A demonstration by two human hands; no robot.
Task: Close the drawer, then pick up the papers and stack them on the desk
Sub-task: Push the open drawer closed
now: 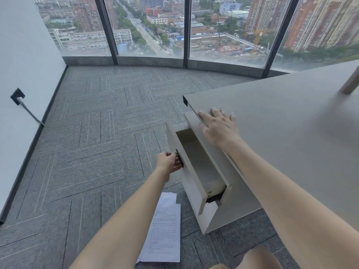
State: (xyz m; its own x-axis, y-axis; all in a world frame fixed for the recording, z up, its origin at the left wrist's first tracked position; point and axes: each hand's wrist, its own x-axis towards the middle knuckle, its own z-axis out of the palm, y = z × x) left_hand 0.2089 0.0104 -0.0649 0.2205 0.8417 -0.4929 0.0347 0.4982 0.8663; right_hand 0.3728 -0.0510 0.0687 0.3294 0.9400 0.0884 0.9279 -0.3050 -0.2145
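Down by my knee the papers (162, 230) lie flat on the carpet (87, 133), printed side up, just in front of the cabinet (223, 216) and untouched. A bit further out, my left hand (168, 162) has its fingers curled together around the dark round knob (178, 156) on the front of the drawer (191, 167), which stands pulled out and empty inside. Beyond that my right hand (219, 127) lies palm down, fingers spread apart, on the desk (281, 117) at its near edge, gripping nothing, and past it are the windows (149, 26).
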